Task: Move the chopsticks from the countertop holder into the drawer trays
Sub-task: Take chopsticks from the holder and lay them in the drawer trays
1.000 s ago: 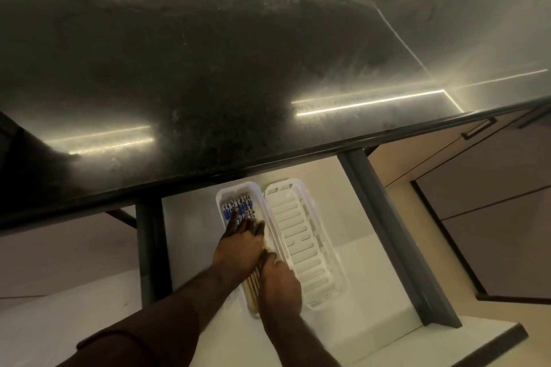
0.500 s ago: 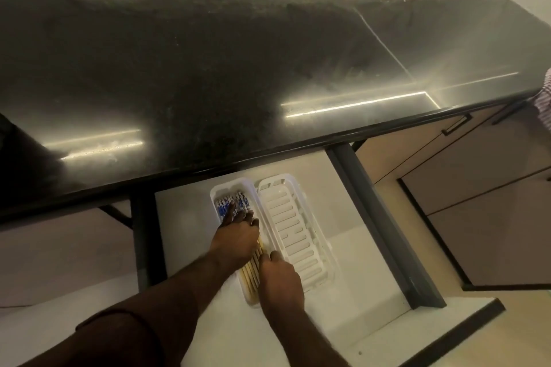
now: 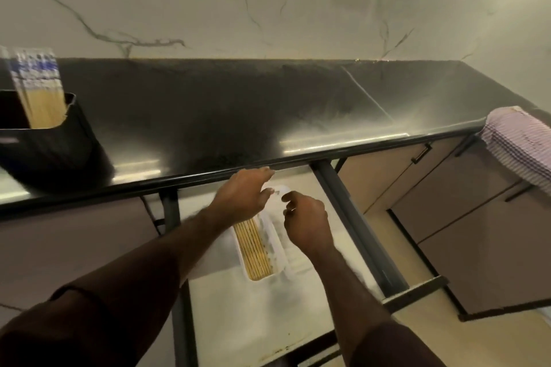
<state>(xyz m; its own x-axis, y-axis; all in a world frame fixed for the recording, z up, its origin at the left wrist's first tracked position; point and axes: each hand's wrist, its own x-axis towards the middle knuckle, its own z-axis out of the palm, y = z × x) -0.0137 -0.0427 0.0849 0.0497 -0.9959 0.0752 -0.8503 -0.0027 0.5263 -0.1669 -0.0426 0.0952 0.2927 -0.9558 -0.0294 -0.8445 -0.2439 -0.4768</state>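
Left hand (image 3: 241,192): empty, fingers loosely spread, raised over the far end of the tray (image 3: 275,247).
Right hand (image 3: 307,217): empty, fingers curled, just right of the tray.
Tray: in the open drawer (image 3: 247,316), one batch of chopsticks (image 3: 253,247) lying flat.
Holder (image 3: 44,140): on the counter (image 3: 238,116), far left of the tray; more chopsticks (image 3: 40,92) upright.
Risk: a loose bundle could fan out and spill over the counter edge; the open drawer may snag an arm.

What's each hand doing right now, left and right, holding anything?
Left hand: open, fingers spread, empty, above the chopsticks in the drawer tray.
Right hand: fingers loosely curled, holding nothing.
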